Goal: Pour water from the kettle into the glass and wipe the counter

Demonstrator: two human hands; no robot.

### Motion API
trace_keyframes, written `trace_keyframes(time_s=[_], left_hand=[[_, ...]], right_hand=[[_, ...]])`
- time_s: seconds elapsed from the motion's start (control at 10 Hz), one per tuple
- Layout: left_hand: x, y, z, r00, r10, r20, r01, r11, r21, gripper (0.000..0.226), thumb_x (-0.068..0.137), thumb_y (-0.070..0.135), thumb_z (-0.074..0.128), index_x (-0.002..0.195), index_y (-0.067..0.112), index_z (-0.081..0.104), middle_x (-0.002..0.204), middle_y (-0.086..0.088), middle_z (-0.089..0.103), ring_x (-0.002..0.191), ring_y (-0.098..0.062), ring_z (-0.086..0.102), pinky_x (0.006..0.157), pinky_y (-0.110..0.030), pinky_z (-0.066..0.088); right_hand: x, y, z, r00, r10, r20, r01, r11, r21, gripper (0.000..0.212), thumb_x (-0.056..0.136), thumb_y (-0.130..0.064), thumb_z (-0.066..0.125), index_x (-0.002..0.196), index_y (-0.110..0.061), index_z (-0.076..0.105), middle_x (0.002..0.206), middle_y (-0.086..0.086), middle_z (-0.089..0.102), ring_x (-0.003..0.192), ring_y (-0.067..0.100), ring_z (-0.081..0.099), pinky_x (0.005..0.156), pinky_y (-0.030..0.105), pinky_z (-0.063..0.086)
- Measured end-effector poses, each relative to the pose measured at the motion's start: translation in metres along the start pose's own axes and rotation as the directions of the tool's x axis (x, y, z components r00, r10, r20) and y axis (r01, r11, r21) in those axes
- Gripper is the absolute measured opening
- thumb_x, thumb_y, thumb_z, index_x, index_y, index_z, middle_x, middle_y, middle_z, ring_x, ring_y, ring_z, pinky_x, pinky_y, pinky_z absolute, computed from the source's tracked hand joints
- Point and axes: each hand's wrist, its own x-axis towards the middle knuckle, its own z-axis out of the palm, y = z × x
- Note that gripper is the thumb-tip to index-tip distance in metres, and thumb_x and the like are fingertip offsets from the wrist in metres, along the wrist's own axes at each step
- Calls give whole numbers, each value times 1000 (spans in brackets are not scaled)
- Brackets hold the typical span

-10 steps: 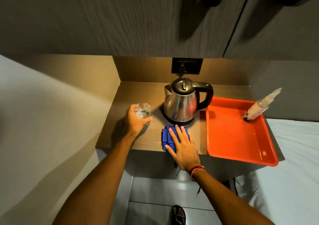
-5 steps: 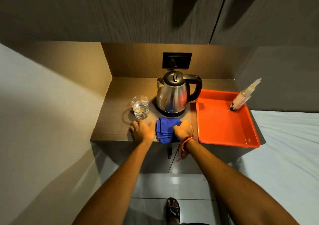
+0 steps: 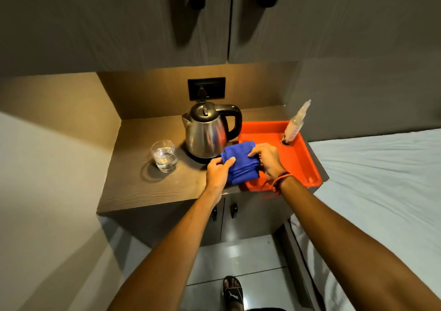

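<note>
A steel kettle (image 3: 207,136) with a black lid and handle stands on its base at the back of the wooden counter (image 3: 152,186). To its left stands a clear glass (image 3: 164,156) partly filled with water. A folded blue cloth (image 3: 239,163) is held up over the left edge of the orange tray (image 3: 303,162), just in front of the kettle. My left hand (image 3: 218,171) grips the cloth's left side and my right hand (image 3: 267,159) grips its right side.
A white spray bottle (image 3: 294,124) stands in the tray's far corner. A black wall socket (image 3: 206,88) sits behind the kettle. Cupboard doors with black handles hang overhead. A bed with a pale sheet (image 3: 381,179) lies to the right. My sandalled foot (image 3: 232,292) is on the tiled floor.
My left hand let go of the glass and joined the right on the cloth. Both hands lifted the folded cloth off the counter and carried it right, over the tray's edge.
</note>
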Motion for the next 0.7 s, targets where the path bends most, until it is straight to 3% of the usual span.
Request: trace_keyframes(time_s=[0.1, 0.2, 0.3, 0.4, 0.5, 0.6, 0.7], left_hand=[[4, 7, 24, 998, 57, 34, -60, 993, 103, 20, 80, 14, 81, 96, 7, 70, 93, -9, 77, 86, -29, 74, 76, -41, 61], [1, 12, 48, 984, 167, 53, -173, 882, 438, 38, 77, 25, 84, 106, 11, 63, 100, -5, 73, 90, -22, 70, 81, -39, 60], [-1, 11, 62, 962, 233, 139, -260, 639, 724, 47, 81, 35, 80, 117, 13, 58, 108, -8, 66, 97, -26, 65, 78, -38, 56], [-3, 9, 69, 923, 302, 240, -340, 342, 876, 38, 87, 24, 74, 119, 11, 58, 115, -13, 63, 107, -29, 59, 84, -39, 53], [1, 2, 71, 874, 371, 314, -407, 204, 890, 29, 89, 12, 67, 117, 8, 59, 118, -11, 62, 113, -28, 53, 91, -36, 50], [-2, 11, 61, 868, 369, 332, -435, 244, 867, 37, 91, 18, 64, 125, 7, 55, 125, -11, 57, 118, -29, 52, 98, -40, 49], [-8, 26, 48, 837, 442, 322, -454, 235, 859, 41, 92, 25, 63, 129, 11, 53, 126, -9, 56, 118, -30, 52, 97, -43, 49]], right_hand=[[14, 3, -34, 996, -2, -85, -2, 999, -48, 30, 69, 14, 57, 52, -10, 57, 48, -6, 58, 52, 12, 53, 52, 24, 42], [24, 16, -61, 994, 23, -110, -46, 975, -218, 25, 71, 12, 60, 56, -9, 60, 55, 5, 60, 62, 23, 56, 61, 30, 46], [31, 30, -72, 993, 23, -116, -67, 917, -393, 25, 72, 7, 66, 57, -11, 58, 58, 6, 58, 63, 23, 55, 60, 32, 45], [39, 37, -75, 992, 24, -123, -89, 823, -561, 16, 68, -2, 70, 61, -9, 59, 62, 7, 59, 65, 25, 57, 55, 30, 43], [48, 45, -74, 997, 0, -81, -60, 674, -737, 20, 72, -16, 75, 82, -5, 61, 88, 14, 66, 85, 33, 64, 64, 35, 48], [40, 35, -71, 996, -82, -47, 5, 540, -842, 36, 80, -24, 69, 108, -5, 58, 120, 20, 58, 112, 40, 55, 90, 45, 51], [25, 22, -66, 968, -242, 60, 181, 519, -835, 40, 86, -23, 65, 121, -4, 57, 129, 19, 53, 121, 39, 50, 101, 47, 46]])
